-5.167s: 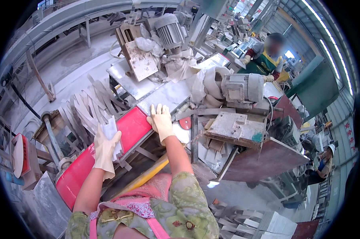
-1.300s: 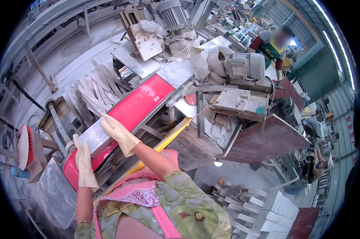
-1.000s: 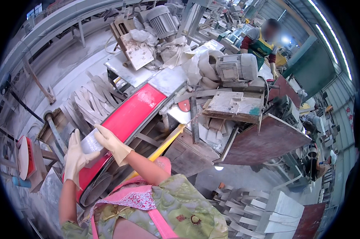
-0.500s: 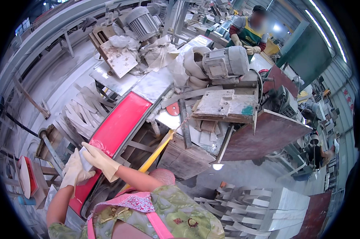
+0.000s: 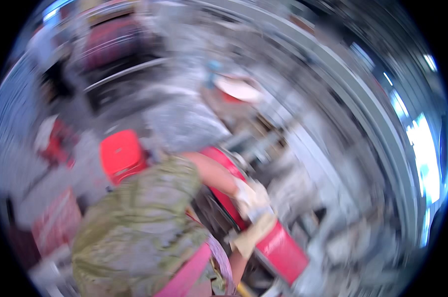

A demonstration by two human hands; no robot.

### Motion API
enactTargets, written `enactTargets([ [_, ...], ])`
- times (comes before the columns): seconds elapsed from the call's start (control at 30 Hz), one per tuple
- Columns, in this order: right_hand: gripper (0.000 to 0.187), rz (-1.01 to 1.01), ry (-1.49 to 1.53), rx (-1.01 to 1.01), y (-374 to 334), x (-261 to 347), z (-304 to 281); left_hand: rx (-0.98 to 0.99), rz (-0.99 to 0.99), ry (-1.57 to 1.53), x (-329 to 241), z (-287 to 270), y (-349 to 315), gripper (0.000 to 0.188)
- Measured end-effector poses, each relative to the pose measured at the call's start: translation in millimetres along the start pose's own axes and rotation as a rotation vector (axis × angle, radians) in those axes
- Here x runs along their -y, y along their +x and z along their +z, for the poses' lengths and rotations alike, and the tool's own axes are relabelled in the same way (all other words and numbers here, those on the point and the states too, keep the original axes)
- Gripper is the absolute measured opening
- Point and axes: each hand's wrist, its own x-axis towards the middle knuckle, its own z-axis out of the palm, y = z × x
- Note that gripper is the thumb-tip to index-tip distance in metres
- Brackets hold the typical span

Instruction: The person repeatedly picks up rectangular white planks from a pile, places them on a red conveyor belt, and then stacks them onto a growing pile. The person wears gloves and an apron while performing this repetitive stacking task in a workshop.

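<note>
Both hands wear cream rubber gloves and meet over a long red belt on a narrow bench-like machine. My left hand reaches in from my left side, its fingers closed on a small pale grey block. My right hand is closed on the block's other side. The block lies between the two hands, low over the belt; blur hides whether it touches. Much of it is covered by the gloves.
A red plastic stool stands to my left. Beyond the belt's far end lies a grey sheet-like surface, with a red-and-white rounded object past it. A person is at the far left. Long rails curve along the right.
My view has swung sharply left and is blurred, bringing the stool and another person into sight. Both hands still hold the grey block over the red belt.
</note>
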Motion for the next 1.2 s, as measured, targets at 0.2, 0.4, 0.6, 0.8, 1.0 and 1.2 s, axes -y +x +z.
enactTargets([
  [0.2,0.058,-0.498,-0.460,0.313,-18,31,-1,0.042,-0.303,0.073,-30,-42,-57,0.065],
  [0.4,0.066,-0.386,-0.440,0.325,2,-10,-7,0.089,-0.329,0.066,-11,-25,-45,0.077],
  [0.6,0.065,-0.290,-0.343,0.337,7,-9,18,0.154,-0.343,0.106,-14,-29,-39,0.081],
  [0.8,0.065,-0.279,-0.287,0.415,10,-6,52,0.162,-0.359,0.071,-14,-33,-46,0.078],
  [1.0,0.065,-0.263,-0.252,0.441,10,-6,67,0.129,-0.347,0.157,-13,-30,-48,0.082],
  [1.2,0.065,-0.255,-0.250,0.457,11,-6,71,0.163,-0.380,0.131,-18,-38,-50,0.082],
])
